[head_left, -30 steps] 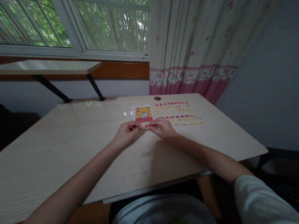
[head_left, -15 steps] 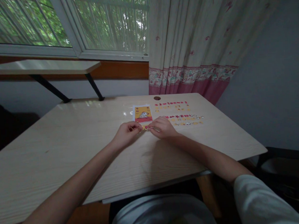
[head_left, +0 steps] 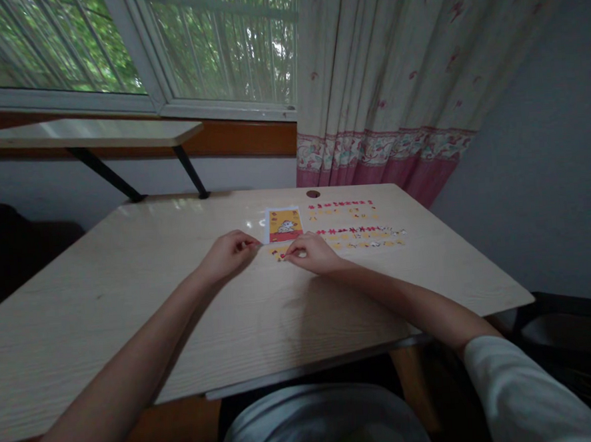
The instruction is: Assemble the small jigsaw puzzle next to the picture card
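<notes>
The picture card (head_left: 283, 230), orange above and red below with a white cartoon animal, lies flat on the desk. At its lower left corner is my left hand (head_left: 230, 253), thumb and fingertips pinched together; whatever they hold is too small to make out. My right hand (head_left: 313, 252) pinches a small red-and-yellow puzzle piece (head_left: 282, 256) just below the card. Other little pieces touch or lie close to it, partly hidden by the fingers. Rows of red puzzle pieces (head_left: 343, 231) and yellow puzzle pieces (head_left: 332, 212) spread to the right of the card.
The pale wooden desk (head_left: 183, 341) has a round cable hole (head_left: 313, 194) at its back edge. A raised shelf (head_left: 120, 132) on black supports stands at the back left. Behind are a window and a flowered curtain (head_left: 383, 109); a dark chair (head_left: 562, 325) is at right.
My left hand has moved left, away from the small pieces to the card's corner. My right hand has shifted slightly left, and the pieces below the card show more.
</notes>
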`<state>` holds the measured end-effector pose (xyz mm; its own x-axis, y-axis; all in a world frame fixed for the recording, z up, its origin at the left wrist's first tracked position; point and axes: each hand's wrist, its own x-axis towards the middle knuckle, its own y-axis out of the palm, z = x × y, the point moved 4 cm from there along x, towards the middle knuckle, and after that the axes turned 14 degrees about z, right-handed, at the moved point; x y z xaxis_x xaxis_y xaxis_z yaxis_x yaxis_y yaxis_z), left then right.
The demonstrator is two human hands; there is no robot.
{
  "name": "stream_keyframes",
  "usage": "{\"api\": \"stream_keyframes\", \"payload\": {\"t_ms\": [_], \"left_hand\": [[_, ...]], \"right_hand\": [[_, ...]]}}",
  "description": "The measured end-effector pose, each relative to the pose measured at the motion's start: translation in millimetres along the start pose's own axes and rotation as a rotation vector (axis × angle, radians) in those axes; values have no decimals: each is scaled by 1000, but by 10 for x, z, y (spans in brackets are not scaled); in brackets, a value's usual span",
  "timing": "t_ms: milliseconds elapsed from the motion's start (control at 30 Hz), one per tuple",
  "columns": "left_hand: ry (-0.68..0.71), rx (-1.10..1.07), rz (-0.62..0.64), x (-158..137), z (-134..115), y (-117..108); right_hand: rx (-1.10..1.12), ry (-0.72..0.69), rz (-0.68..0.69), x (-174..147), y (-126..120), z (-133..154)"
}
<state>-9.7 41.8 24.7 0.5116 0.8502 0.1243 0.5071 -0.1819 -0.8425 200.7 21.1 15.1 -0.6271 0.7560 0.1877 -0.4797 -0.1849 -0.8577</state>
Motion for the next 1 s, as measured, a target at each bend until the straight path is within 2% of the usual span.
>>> {"api": "stream_keyframes", "payload": {"t_ms": [100,267,700,1000], "left_hand": [[60,33,83,2,62,38],[124,81,124,18,18,131],[193,188,139,16,-12,198],[207,236,144,12,-20,220]], "right_hand": [[-55,10,39,101,60,11],[-137,71,55,192,83,11],[-150,140,113,193,61,61],[-183,113,99,215,92,52]]}}
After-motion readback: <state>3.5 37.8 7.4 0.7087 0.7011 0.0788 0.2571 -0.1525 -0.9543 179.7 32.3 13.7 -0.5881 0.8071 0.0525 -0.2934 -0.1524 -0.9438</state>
